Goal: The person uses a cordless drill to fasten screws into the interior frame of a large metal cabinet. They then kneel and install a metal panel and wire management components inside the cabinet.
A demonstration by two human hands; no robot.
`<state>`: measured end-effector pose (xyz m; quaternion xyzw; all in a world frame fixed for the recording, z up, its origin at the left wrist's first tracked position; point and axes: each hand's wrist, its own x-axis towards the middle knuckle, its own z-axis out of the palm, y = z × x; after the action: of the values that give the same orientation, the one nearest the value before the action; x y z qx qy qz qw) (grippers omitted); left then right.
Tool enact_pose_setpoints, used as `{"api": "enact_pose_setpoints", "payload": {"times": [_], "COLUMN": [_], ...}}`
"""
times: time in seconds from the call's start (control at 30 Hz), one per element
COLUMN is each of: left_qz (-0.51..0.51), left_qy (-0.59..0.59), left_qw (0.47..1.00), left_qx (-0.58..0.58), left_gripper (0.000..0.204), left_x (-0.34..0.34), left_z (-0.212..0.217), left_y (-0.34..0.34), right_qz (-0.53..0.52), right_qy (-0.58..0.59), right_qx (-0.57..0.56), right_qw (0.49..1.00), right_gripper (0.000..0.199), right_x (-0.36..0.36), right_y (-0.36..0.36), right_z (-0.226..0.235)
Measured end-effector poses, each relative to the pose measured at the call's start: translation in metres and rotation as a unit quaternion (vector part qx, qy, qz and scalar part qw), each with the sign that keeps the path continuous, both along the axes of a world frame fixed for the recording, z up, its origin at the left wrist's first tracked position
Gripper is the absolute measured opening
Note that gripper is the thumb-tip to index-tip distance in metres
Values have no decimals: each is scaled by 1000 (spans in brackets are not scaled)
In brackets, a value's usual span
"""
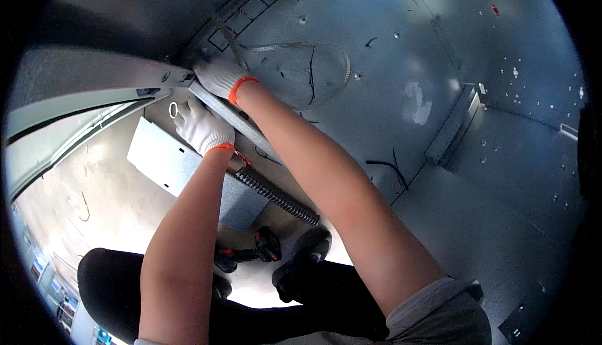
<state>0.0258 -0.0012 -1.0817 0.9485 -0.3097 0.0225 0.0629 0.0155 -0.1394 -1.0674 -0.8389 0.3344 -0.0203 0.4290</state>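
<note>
Both of my hands wear white knitted gloves with orange cuffs. My left hand (202, 127) is on the near side of a grey metal rail (233, 116), with its fingers bent. A thin white loop (174, 110) shows at these fingertips; whatever lies inside the grip is hidden. Across the rail, my right hand (219, 78) reaches to the corner where the rail meets a metal upright (147, 72). Its fingertips are dark and blurred there, so their hold cannot be seen. Just beyond it a flat braided strap (282, 47) hangs down and curves over the metal floor.
Below my left hand lies a pale metal panel (164, 157). A black ribbed hose (279, 196) runs beside it toward my shoe (311, 244). A black and red power tool (251, 252) rests by my feet. Black cable scraps (392, 168) lie on the metal floor.
</note>
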Motion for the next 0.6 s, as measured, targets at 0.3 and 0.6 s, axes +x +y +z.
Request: {"api": "enact_pose_setpoints", "payload": {"times": [0.3, 0.6], "left_qz": [-2, 8], "left_qy": [19, 29], "left_qw": [999, 999], "left_qx": [-34, -37], "left_gripper": [45, 46], "left_x": [-1, 1], "left_z": [3, 2], "left_y": [-2, -1], "right_qz": [-209, -172], "right_qy": [-170, -209], "right_qx": [17, -59], "right_qw": [963, 961], "right_gripper": [47, 39], "right_x": [-16, -13], "right_y": [31, 32], "right_z": [-3, -1]}}
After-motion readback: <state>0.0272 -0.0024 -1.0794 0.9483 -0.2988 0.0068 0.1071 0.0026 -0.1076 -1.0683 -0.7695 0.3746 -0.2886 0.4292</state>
